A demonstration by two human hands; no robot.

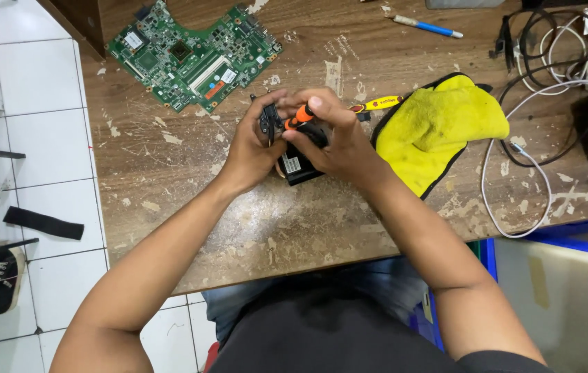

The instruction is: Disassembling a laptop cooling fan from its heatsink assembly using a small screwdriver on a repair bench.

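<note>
My left hand (252, 141) grips a small black part (268, 123) above the worn wooden table (273, 221). My right hand (332, 138) holds an orange-handled screwdriver (299, 116), its tip pointing at that part. Under both hands sits a black fan-like component (297, 166) with a white label, partly hidden by my fingers. The two hands touch each other over it.
A green circuit board (194, 52) lies at the back left. A yellow cloth (439, 128) with black edging and a yellow-handled tool (377, 103) sit right of my hands. Cables (549, 76) tangle at the far right, with a blue pen (425, 26) at the back. White tile floor lies left.
</note>
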